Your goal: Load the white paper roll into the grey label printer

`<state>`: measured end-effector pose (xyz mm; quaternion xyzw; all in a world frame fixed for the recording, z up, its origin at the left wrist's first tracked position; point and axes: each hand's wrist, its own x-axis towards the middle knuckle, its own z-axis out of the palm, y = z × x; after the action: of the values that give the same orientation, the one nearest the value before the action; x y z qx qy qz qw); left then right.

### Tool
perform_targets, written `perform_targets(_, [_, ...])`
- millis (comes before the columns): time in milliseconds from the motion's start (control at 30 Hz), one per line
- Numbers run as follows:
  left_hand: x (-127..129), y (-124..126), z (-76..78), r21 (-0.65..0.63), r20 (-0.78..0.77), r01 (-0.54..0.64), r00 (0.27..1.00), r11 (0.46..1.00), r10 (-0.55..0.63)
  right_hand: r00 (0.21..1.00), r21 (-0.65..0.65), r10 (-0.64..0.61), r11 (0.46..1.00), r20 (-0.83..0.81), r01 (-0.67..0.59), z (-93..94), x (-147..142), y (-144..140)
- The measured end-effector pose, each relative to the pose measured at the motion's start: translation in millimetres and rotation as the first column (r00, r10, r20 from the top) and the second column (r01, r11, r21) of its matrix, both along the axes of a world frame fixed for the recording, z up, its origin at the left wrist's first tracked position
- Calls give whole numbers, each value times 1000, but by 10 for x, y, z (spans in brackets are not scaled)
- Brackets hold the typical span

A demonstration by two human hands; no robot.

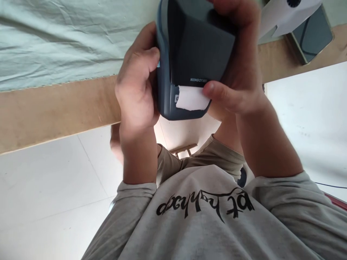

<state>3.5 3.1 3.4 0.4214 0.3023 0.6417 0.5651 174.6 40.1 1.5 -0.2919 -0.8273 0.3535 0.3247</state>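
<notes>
A dark label printer [199, 47] marked NIIMBOT is held up between both of my hands, above the table's edge. From the slot at its near end sticks a white paper label strip [189, 98] with a torn edge. My left hand [139, 74] wraps the printer's left side, its thumb pressed on the casing. On the other side, my right hand [240, 68] grips the body, and its thumb lies at the right edge of the paper strip. The fingers under the printer are hidden.
A table with a wooden edge [59, 110] runs across the view, covered by a pale green cloth [62, 39]. At the upper right a white device [294, 16] stands beside a dark phone-like slab [311, 34]. Pale floor tiles [48, 177] lie below.
</notes>
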Motion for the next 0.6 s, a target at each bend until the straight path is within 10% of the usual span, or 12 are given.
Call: perform_targets(600, [-157,77,-142,6,-128,124,984,992,-123,936,-200,81,967,-342,-157,3,-35,43])
